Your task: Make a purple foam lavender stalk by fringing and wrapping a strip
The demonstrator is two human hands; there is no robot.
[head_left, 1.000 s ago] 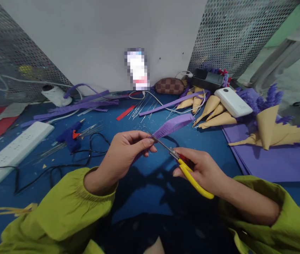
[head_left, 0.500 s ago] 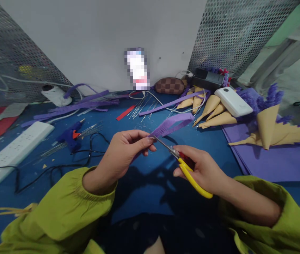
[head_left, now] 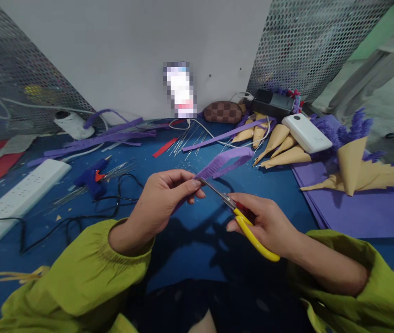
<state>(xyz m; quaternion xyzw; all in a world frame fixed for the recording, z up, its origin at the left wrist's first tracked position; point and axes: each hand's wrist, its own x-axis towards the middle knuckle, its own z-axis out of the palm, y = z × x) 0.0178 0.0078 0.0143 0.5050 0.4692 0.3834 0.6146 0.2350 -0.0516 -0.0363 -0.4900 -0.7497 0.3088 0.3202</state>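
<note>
Between the thumb and fingers of my left hand (head_left: 171, 194) is a purple paper strip (head_left: 217, 163), looped over at its far end with fine cuts along its edge. My right hand (head_left: 264, 219) grips yellow-handled scissors (head_left: 252, 236), whose blades reach left to the strip beside my left thumb. How far the blades are apart I cannot make out. Behind the strip, thin metal wires (head_left: 186, 141) and a short red strip (head_left: 165, 148) lie on the blue table (head_left: 197, 249).
A blue glue gun (head_left: 94, 180) and a white power strip (head_left: 26, 199) lie left with black cable. Right are paper cones (head_left: 283, 157), a white power bank (head_left: 307, 133) and purple sheets (head_left: 363, 217). A phone (head_left: 181, 90) leans at the back near a checkered pouch (head_left: 222, 112).
Hardly anything differs. My right hand and the scissors have shifted very slightly; my left hand keeps its hold on the looped strip.
</note>
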